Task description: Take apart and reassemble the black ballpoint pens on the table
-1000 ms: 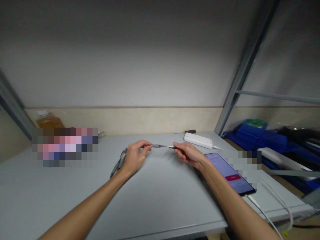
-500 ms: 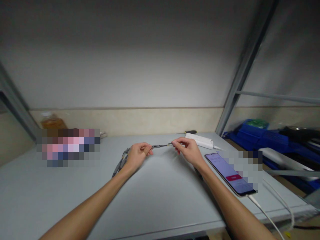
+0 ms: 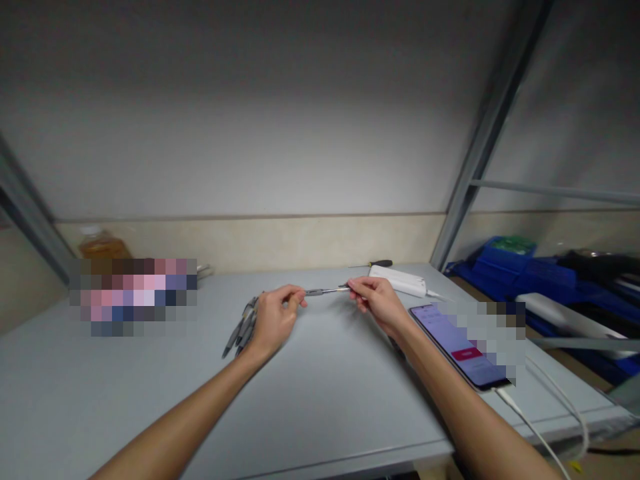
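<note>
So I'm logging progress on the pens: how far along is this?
Done: cannot tell; a bunch of grey pens lies by the left hand, but whether finished or waiting is unclear. In hand: both hands grip one pen, the left at one end, the right hand at the other, above the table. Left: possibly that bunch.

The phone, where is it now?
The phone lies on the table, on the right, beside the right hand's forearm, with a white cable plugged in.
</note>
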A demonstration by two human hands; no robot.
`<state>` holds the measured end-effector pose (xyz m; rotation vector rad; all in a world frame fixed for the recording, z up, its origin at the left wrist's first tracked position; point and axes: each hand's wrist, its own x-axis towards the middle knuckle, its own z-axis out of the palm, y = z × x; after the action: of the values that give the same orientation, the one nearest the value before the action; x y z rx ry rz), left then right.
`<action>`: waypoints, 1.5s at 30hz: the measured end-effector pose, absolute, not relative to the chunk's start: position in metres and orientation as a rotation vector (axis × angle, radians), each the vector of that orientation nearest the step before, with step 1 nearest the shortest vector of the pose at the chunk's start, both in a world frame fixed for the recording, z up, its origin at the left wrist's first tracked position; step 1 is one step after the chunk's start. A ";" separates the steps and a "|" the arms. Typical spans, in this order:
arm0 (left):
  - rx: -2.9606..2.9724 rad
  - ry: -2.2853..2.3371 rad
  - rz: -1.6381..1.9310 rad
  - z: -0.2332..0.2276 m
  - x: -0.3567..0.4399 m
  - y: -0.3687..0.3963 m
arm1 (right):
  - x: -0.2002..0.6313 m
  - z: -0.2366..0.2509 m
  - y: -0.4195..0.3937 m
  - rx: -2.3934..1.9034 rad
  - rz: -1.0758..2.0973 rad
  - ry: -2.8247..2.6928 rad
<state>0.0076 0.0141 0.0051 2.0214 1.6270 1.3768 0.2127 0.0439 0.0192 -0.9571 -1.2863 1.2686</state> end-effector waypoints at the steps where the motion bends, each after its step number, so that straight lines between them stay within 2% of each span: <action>1: 2.036 1.607 1.338 0.004 0.008 0.015 | 0.212 0.019 0.045 -0.946 1.277 -1.237; 7: 2.248 1.342 1.018 -0.001 0.020 0.010 | 0.210 0.018 0.047 -0.868 1.086 -1.273; 12: 2.533 1.223 0.881 -0.002 0.025 0.006 | 0.208 0.016 0.046 -0.867 1.096 -1.184; 28: 2.727 1.512 0.793 -0.003 0.004 0.021 | 0.214 0.020 0.046 -0.811 1.074 -1.155; 37: 2.718 1.936 0.570 0.004 -0.002 0.023 | 0.213 0.020 0.045 -0.797 1.098 -1.162; 45: 2.655 2.093 0.401 0.000 -0.003 0.022 | 0.213 0.019 0.047 -0.797 1.121 -1.193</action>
<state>-0.0035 0.0221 0.0003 2.6551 2.0926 0.4010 0.2135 0.0468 0.0186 -0.7966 -1.1927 1.1209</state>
